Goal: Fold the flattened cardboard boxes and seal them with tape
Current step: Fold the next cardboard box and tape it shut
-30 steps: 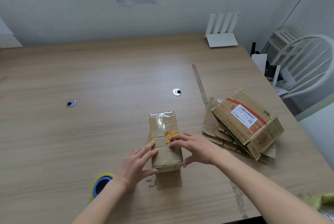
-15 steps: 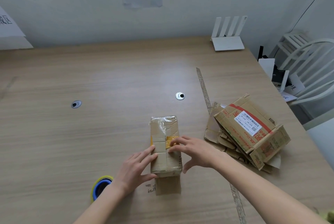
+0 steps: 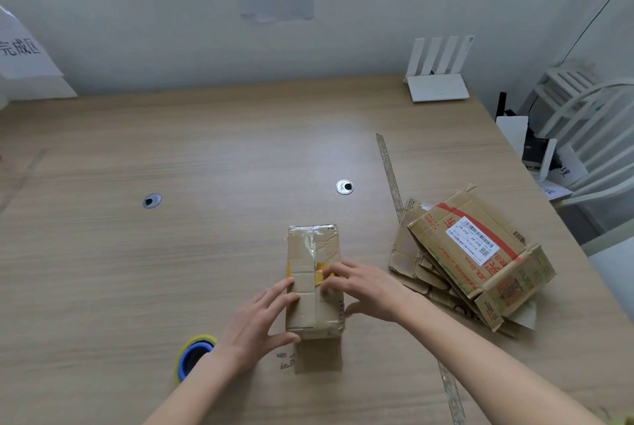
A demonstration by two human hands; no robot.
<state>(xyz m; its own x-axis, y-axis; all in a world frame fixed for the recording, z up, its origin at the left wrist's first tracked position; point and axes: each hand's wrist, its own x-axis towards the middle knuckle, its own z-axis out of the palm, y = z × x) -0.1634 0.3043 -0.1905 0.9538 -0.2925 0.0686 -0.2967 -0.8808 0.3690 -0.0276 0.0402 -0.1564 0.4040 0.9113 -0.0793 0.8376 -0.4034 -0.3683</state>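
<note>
A small cardboard box (image 3: 314, 282), folded and creased, with clear tape at its far end and a yellow strip across the middle, sits near the front centre of a wooden table (image 3: 171, 253). The left hand (image 3: 260, 325) cups its left side, thumb at the near corner; the right hand (image 3: 368, 289) presses curved fingers onto the top. A tape roll (image 3: 190, 356) lies at 8 o'clock, partly hidden. At 3 o'clock, flattened boxes (image 3: 477, 260) are stacked, apparently several. Bare tabletop stretches toward 12 and 9 o'clock.
</note>
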